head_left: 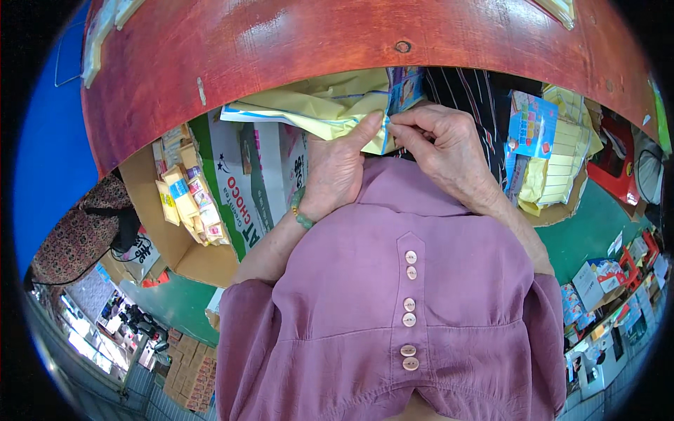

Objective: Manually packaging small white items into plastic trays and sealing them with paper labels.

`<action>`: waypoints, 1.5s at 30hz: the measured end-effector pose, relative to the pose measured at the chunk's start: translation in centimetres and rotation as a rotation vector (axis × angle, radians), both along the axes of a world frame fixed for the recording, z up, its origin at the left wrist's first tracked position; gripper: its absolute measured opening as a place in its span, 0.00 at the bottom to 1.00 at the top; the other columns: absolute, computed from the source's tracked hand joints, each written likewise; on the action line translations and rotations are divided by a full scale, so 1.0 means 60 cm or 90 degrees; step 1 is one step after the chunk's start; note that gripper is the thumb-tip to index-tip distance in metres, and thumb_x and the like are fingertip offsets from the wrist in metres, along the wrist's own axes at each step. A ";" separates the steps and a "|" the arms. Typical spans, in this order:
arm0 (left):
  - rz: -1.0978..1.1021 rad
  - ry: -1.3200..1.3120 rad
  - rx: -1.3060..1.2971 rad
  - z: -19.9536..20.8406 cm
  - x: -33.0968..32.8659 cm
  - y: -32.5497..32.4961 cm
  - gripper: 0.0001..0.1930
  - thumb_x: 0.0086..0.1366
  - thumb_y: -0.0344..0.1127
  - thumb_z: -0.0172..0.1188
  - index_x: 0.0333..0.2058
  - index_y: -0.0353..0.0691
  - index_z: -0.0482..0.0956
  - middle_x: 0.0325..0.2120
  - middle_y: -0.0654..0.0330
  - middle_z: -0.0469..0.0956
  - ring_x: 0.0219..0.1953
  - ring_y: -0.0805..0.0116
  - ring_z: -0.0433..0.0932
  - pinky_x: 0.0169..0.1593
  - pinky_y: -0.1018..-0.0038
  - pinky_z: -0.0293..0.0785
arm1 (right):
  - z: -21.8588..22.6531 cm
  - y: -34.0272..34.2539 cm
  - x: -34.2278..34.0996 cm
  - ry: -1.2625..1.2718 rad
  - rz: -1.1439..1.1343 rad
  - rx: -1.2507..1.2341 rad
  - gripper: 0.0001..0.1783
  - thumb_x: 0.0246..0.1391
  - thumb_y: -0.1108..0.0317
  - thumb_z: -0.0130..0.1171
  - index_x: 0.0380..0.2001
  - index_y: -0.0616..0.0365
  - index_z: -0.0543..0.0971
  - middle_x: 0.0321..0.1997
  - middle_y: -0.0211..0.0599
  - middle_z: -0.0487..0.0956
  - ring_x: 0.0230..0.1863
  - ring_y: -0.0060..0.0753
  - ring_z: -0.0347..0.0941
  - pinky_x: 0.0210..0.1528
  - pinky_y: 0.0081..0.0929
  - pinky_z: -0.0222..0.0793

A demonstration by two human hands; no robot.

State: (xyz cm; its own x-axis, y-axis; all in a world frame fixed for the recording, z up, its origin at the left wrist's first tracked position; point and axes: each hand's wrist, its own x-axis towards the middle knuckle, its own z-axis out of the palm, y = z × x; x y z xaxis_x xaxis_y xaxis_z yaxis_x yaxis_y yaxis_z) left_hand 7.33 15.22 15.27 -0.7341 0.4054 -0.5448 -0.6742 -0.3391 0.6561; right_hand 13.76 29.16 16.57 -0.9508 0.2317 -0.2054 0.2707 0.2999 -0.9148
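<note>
A yellow plastic packaging sheet (344,98) with blue edges and a printed blue part lies in my lap, partly under the table's edge. My left hand (333,165), with a green bead bracelet (302,217) on its wrist, pinches the sheet between thumb and fingers. Close beside it, my right hand (446,144) is closed, thumb and index finger pressed on the sheet's blue-striped edge. Both hands meet near the same spot. What lies inside or under the sheet is hidden.
The red-brown wooden table (337,35) curves ahead. At left, a cardboard box (186,259) holds small yellow packets, next to a green-and-white printed carton (260,182). At right, another box holds yellow packs (562,168) with blue cards. A red plastic stool (618,165) stands beyond.
</note>
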 end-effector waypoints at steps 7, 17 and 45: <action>-0.023 0.021 -0.030 0.000 -0.003 -0.002 0.19 0.57 0.20 0.60 0.47 0.34 0.69 0.41 0.58 0.76 0.40 0.71 0.77 0.44 0.74 0.76 | 0.005 0.008 -0.005 -0.048 0.018 -0.034 0.06 0.51 0.78 0.57 0.33 0.69 0.80 0.27 0.38 0.79 0.28 0.21 0.75 0.30 0.18 0.70; -0.007 0.005 -0.025 -0.003 -0.003 -0.001 0.17 0.57 0.19 0.61 0.46 0.34 0.71 0.39 0.58 0.77 0.39 0.71 0.77 0.43 0.75 0.76 | -0.006 0.013 0.001 -0.112 -0.012 -0.169 0.08 0.53 0.79 0.55 0.36 0.70 0.79 0.30 0.38 0.79 0.32 0.20 0.76 0.35 0.15 0.72; -0.080 -0.213 0.139 0.015 -0.007 -0.054 0.16 0.65 0.30 0.54 0.50 0.35 0.67 0.45 0.56 0.74 0.48 0.66 0.74 0.53 0.64 0.71 | 0.012 -0.007 -0.013 -0.009 0.110 0.010 0.13 0.45 0.75 0.63 0.36 0.69 0.79 0.29 0.42 0.78 0.28 0.27 0.77 0.32 0.22 0.73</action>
